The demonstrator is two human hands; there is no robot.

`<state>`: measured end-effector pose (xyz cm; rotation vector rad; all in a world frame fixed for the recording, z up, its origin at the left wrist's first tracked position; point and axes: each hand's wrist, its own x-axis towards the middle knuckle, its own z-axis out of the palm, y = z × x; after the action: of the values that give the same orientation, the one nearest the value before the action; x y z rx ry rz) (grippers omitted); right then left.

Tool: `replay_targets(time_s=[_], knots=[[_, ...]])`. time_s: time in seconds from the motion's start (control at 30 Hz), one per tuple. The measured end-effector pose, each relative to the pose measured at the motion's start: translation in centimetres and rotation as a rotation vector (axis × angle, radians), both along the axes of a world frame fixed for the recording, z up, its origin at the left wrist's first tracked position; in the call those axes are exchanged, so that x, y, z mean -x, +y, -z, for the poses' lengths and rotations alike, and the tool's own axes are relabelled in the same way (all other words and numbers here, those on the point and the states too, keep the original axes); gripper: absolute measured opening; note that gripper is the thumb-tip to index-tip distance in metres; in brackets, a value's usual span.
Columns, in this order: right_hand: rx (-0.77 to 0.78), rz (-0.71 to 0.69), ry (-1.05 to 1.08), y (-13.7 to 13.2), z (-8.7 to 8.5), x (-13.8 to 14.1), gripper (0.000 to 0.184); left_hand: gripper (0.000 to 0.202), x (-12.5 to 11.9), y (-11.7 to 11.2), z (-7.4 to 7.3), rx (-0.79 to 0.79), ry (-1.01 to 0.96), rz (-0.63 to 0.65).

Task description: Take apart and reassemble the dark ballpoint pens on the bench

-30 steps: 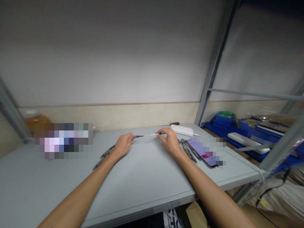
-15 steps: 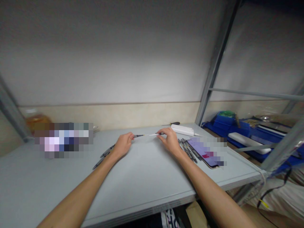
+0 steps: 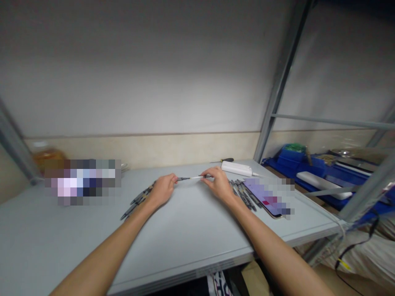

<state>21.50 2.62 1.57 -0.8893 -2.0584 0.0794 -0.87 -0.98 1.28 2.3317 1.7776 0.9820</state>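
My left hand [image 3: 164,190] is closed, fingertips pinching a dark pen barrel [image 3: 184,179] that points right. Opposite it, my right hand [image 3: 217,184] pinches a thin white pen refill [image 3: 195,177]; a dark piece [image 3: 209,176] also shows at these fingers. The refill's left end meets the barrel's tip, the two nearly in one line above the table. How far one sits inside the other is too small to tell. Several grey-black pens [image 3: 135,202] lie beside my left wrist, partly hidden by it. More pens [image 3: 245,195] lie right of my right hand.
A phone [image 3: 257,195] lies beside the right-hand pens on the grey table [image 3: 185,234]. Behind are a white power strip [image 3: 237,168] and a screwdriver [image 3: 227,160]. A blurred-out pile [image 3: 83,181] and a bottle [image 3: 46,155] stand left; metal posts [image 3: 282,82] frame the table.
My left hand has moved slightly right with the pen barrel. The gap between barrel and refill has closed, and they now touch in line. My right hand has shifted slightly left.
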Motion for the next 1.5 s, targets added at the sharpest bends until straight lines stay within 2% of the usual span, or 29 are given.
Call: replay_targets(time_s=[0.17,0.5,0.6,0.73,0.87,1.0,1.1,1.2,1.4,1.5], knots=[[0.030,-0.064,-0.026,-0.4,0.1,0.3,0.008,0.034,-0.7,-0.4,0.0,0.019,0.001,0.025],[0.136,-0.084,0.002,-1.0,-0.4,0.5,0.008,0.030,-1.2,-1.1,-0.3,0.029,-0.065,0.070],[0.331,-0.136,0.066,-1.2,-0.5,0.6,0.013,0.023,-1.1,-1.3,-0.5,0.029,-0.131,0.081],[0.615,-0.272,0.239,-0.9,-0.5,0.6,0.032,0.018,-1.4,-1.5,-0.8,0.045,-0.231,0.110],[0.778,-0.324,0.439,-0.7,-0.9,0.6,0.041,0.019,-1.7,-1.5,-0.9,0.040,-0.299,0.113],[0.906,-0.404,0.582,-0.9,-1.3,0.6,0.038,0.020,-1.4,-1.2,-0.9,0.024,-0.326,0.035],[0.945,-0.427,0.599,-0.8,-1.4,0.5,0.036,0.020,-1.0,-1.1,-0.9,0.024,-0.322,0.009],[0.929,-0.364,0.542,-0.6,-1.1,0.4,0.035,0.020,-1.0,-1.2,-0.9,0.028,-0.309,0.021],[0.924,-0.232,0.395,-0.3,-0.8,0.5,0.054,0.020,-1.3,-1.3,-1.0,0.032,-0.310,0.026],[0.872,-0.237,0.424,-0.3,-0.8,0.6,0.039,0.021,-1.2,-1.2,-1.1,0.026,-0.313,0.009]])
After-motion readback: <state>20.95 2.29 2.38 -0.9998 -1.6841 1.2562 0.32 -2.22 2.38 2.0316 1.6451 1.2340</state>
